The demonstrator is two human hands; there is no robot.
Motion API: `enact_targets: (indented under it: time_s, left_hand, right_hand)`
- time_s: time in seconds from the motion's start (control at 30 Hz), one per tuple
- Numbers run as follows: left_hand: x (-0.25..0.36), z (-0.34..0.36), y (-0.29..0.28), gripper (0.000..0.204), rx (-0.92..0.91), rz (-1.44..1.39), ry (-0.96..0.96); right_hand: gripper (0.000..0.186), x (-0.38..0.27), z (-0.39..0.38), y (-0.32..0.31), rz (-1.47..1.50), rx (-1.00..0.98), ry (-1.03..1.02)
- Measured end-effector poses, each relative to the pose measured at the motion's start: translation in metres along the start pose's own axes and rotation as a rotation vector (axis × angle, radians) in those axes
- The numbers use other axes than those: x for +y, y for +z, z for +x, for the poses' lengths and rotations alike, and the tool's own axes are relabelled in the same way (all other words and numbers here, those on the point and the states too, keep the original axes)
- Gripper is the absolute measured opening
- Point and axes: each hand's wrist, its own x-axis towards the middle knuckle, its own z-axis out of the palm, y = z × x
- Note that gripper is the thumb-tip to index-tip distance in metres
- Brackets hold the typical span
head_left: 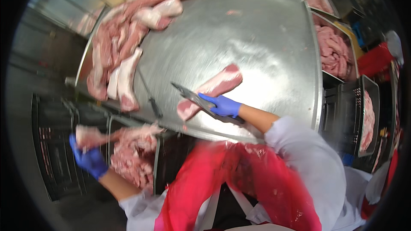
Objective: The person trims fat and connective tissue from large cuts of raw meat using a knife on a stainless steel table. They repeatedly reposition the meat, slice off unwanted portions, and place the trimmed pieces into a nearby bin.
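My left hand (90, 161), in a blue glove, is closed on a pale strip of meat trimming (92, 137). The strip is smeared by motion and stretches right, over a bin of meat trimmings (133, 154) beside the table. In my right hand (223, 105), also blue-gloved, is a knife (188, 94), its blade pointing to the far left. Under the knife, on the steel table (265, 30), a long piece of raw meat (220, 81) with a pale fatty side lies at a slant. Hand and blade partly cover it.
Several long raw meat pieces (124, 38) are heaped at the table's far left. A thin dark-handled tool (155, 108) lies near the left edge. Meat-filled trays (336, 53) line the right side. Black crates (53, 145) stand at the left. Another person's red sleeve (374, 60) shows far right.
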Motion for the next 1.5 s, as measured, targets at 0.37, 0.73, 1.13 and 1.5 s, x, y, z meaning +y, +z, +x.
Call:
enact_targets:
  time_s: [0.37, 0.73, 1.13, 1.5]
  left_hand:
    - [-0.015, -0.146, -0.158, 0.024, 0.094, 1.532, -0.871]
    - [-0.359, 0.037, 0.189, 0.086, -0.898, 1.46, -0.263]
    - [-0.486, 0.048, 0.34, 0.084, -0.975, 1.194, -0.272]
    - [-0.529, -0.008, 0.256, 0.062, -0.591, 1.037, 0.029]
  right_hand:
    - [0.075, 0.064, 0.076, -0.011, -0.416, 0.377, 0.092]
    - [0.062, 0.095, -0.016, -0.052, -0.072, 0.644, -0.051]
    - [0.086, 0.122, -0.191, -0.006, 0.263, 1.173, 0.428]
    - [0.077, 0.11, -0.159, -0.009, 0.041, 1.019, 0.441]
